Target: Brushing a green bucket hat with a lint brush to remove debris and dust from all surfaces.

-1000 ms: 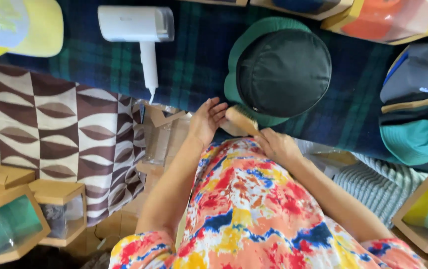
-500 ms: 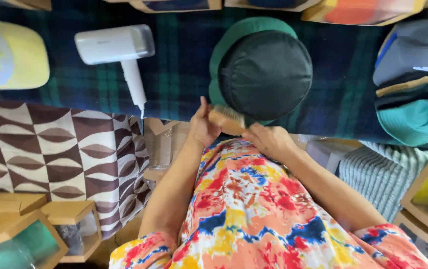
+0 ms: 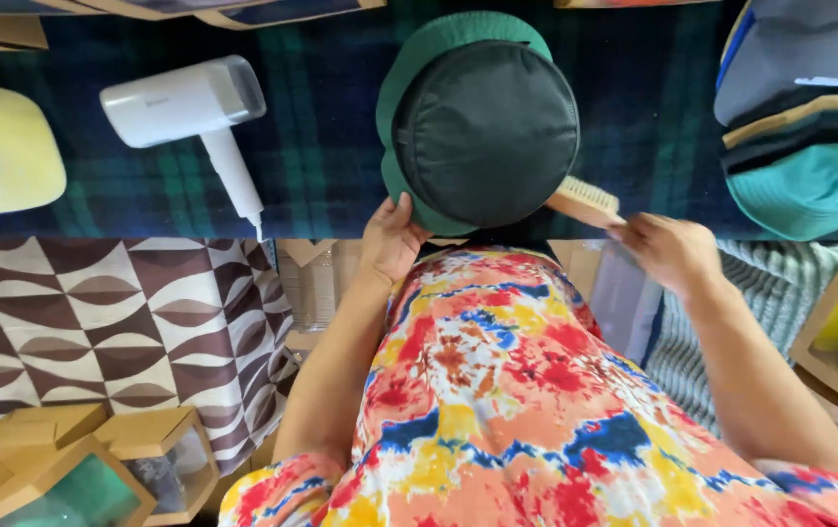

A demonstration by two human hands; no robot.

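Nearest the camera, at the lower left, stand brown cardboard boxes (image 3: 97,468) with clear windows, and beside them hangs a brown-and-cream patterned cloth (image 3: 97,322). The person's tie-dye shirt (image 3: 536,420) fills the middle.

Just past the shirt, the left hand (image 3: 392,237) is closed on the green brim of the dark cap (image 3: 482,127), thumb on top, holding it at the near edge of the blue-green plaid cloth (image 3: 312,146). The right hand (image 3: 671,251) grips the handle end of a wooden brush (image 3: 585,200); how its fingers wrap cannot be made out through the blur.

The brush's long axis runs from the right hand up and to the left, its bristled head touching the cap's lower right side. The cap lies straight ahead of the body, between the two hands, with the left hand already on it and the right hand just off its right side.

Farther out, a white handheld steamer (image 3: 190,107) lies near the left. A yellow cap (image 3: 4,156) sits at the left edge, and stacked caps (image 3: 809,117) at the right edge.
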